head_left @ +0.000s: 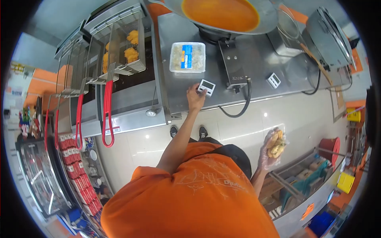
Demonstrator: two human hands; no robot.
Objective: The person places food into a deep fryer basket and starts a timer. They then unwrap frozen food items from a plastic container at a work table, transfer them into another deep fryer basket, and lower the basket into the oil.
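Along the upper half of the view, a steel counter (258,53) runs beside a fryer (137,121) at its left. The fryer carries wire baskets with long red handles, and one basket (136,67) holds golden, rough-crusted fried pieces (131,54). At the counter's far edge a wide wok (271,20) contains orange-brown liquid (221,15); to the right stands a large metal pot (327,39), its contents hidden. Nearer lies a clear plastic box (203,59) with a blue label, filled with something pale that is too blurred to name. The right hand (266,155), wrapped in clear plastic, is out at the right over the floor, curled around golden food pieces (275,142) — their bundle's long axis runs roughly toward and away from the counter. The left hand (197,95) reaches to the counter's near edge, its fingers touching the left side and near face of a white timer (206,87); whether they pinch or only press, I cannot tell. That timer lies just beyond the left hand, well apart from the right — display upward, buttons toward the person, slightly turned. A second white timer (274,80) sits farther right.
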